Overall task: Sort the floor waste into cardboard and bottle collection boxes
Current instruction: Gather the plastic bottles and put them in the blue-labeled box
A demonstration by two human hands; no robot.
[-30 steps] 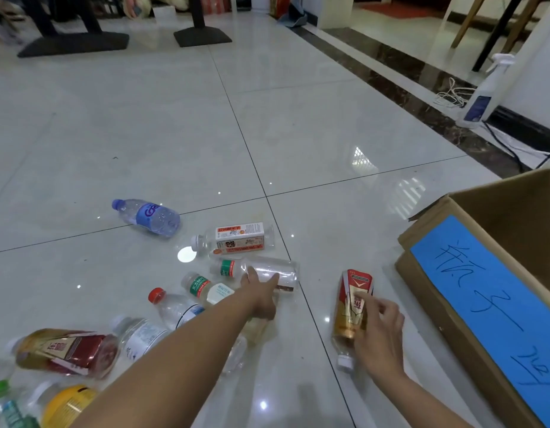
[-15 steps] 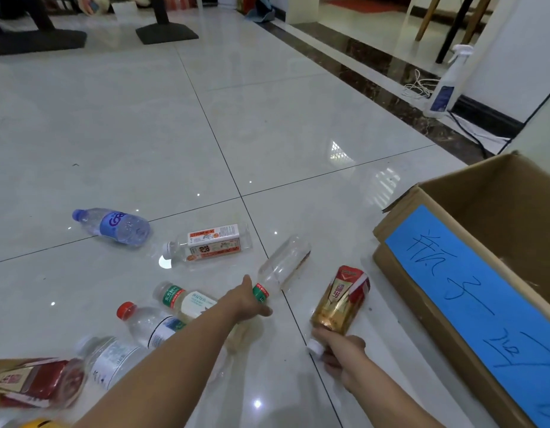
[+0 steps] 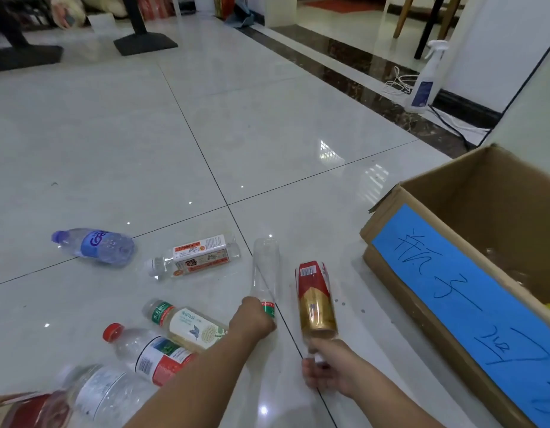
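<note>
My left hand [image 3: 253, 319] grips the neck of a clear empty bottle [image 3: 265, 267] with a green and red neck label; its base points away from me. My right hand [image 3: 327, 370] grips the cap end of a bottle with a gold and red label [image 3: 315, 296], held base-forward just above the floor. To the right stands an open cardboard box [image 3: 446, 199] with a blue handwritten label [image 3: 471, 298]. More plastic bottles lie on the tiles: a blue-labelled one [image 3: 96, 246], an orange and white one [image 3: 195, 256], a green-capped one [image 3: 181, 324] and a red-capped one [image 3: 144, 350].
Another clear bottle [image 3: 97, 393] and a red-labelled one [image 3: 26, 410] lie at the lower left. A white spray bottle [image 3: 425, 78] and cables stand by the far right wall. Black stand bases [image 3: 144, 43] sit at the back left.
Both hands have lifted their bottles by the neck end and swung the bases forward, away from me. The view has shifted slightly so the box appears nearer.
</note>
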